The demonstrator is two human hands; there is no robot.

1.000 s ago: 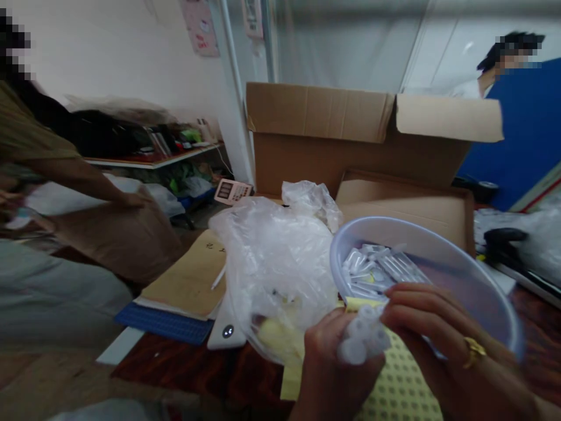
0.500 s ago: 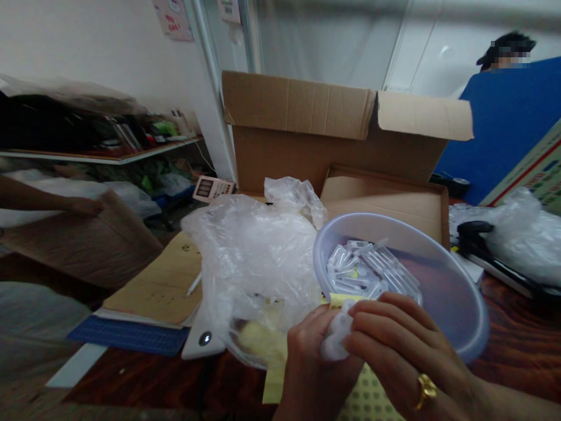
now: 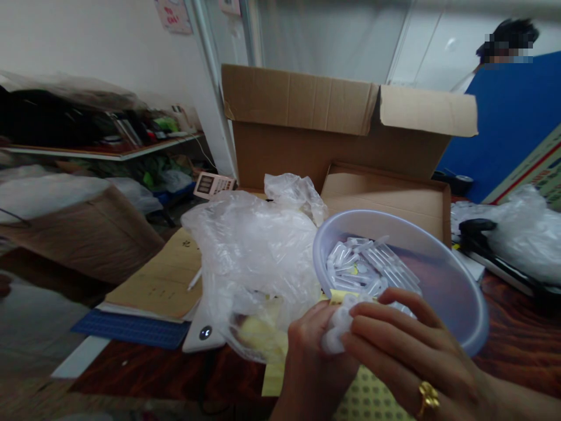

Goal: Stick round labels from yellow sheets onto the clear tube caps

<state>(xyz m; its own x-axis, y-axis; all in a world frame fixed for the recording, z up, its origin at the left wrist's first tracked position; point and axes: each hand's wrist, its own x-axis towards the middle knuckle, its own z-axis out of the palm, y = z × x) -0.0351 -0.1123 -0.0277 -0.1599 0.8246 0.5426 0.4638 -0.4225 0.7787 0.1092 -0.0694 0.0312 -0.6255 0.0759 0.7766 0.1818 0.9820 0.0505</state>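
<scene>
My left hand (image 3: 313,356) is closed around a bunch of small clear plastic tubes (image 3: 335,330) at the bottom centre. My right hand (image 3: 407,356), with a gold ring on one finger, pinches the same bunch from the right. Just behind the hands stands a pale blue plastic bowl (image 3: 456,304) with several clear tubes (image 3: 368,266) lying in it. A crumpled clear plastic bag (image 3: 258,257) with something yellow inside sits to the left of the bowl. A yellow dotted sheet (image 3: 372,400) lies under my hands.
An open cardboard box (image 3: 333,128) stands behind the bowl. Brown envelopes (image 3: 162,283) on a blue pad (image 3: 131,330) lie at left, a brown carton (image 3: 87,234) beyond. Black tool (image 3: 482,231) and plastic bag (image 3: 526,231) at right. A person stands behind a blue board (image 3: 508,111).
The view has swung to the right and the person at the left has left the view. My right fingers have closed further over the bunch of tubes in my left hand.
</scene>
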